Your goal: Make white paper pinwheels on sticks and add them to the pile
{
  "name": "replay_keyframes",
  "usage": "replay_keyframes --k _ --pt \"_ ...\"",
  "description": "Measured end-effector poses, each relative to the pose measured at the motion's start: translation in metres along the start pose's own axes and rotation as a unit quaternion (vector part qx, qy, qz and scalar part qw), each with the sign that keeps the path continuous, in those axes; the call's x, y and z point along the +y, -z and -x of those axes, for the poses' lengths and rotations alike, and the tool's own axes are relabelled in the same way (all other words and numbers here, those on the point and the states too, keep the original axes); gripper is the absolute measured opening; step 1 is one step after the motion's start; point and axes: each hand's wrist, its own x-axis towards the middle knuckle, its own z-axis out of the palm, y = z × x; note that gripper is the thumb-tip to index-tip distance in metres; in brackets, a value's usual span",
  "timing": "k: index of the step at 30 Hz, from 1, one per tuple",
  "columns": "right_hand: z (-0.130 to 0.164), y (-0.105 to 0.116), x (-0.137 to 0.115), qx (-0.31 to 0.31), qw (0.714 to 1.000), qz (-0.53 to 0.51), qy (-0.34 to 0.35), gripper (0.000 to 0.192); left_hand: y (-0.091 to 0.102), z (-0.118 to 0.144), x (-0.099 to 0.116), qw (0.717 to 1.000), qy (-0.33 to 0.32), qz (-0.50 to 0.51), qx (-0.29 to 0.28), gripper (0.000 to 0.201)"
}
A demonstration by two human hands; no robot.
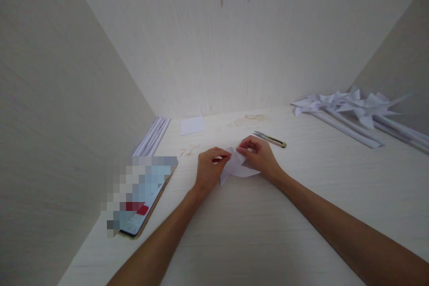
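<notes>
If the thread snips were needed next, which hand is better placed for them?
The right hand, probably: the thread snips lie just beyond it, while the left hand is farther off. Both hold the white paper, so the right would likely let go first.

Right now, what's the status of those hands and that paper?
Left hand, right hand: both pinching white paper. Paper bent between them. Snips close beyond right hand.

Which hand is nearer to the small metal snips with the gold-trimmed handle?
Right. The right hand is just on the near side of the snips; the left hand is farther away, to their left.
</notes>
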Motion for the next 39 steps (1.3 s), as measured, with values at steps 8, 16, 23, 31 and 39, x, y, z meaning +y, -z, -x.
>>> replay_keyframes --k 8,16,23,31,39 --pt "-0.0002 0.0028 -0.0026 -0.053 0.998 0.027 0.022 0.008 0.0039 -0.0009 -0.003 0.999 -0.011 -0.024 -0.023 0.013" --pt "-0.0009 0.004 -0.0006 -0.082 0.997 -0.007 0.014 0.01 0.0042 0.0007 -0.0003 0.999 -0.009 -0.037 -0.023 0.013" --pt "0.0004 0.0033 -0.0008 -0.087 0.996 0.02 0.021 0.009 0.0036 0.0012 0.0023 0.999 0.007 -0.036 -0.027 0.013" --pt "0.0011 0.0034 -0.0027 -0.103 0.993 0.049 0.035 0.006 0.0029 0.003 0.002 0.999 0.003 -0.039 -0.024 0.008" --pt "0.0019 0.0024 -0.0056 -0.083 0.993 0.069 0.035 0.005 0.0057 0.0035 0.0042 0.989 -0.05 -0.137 0.037 0.011"
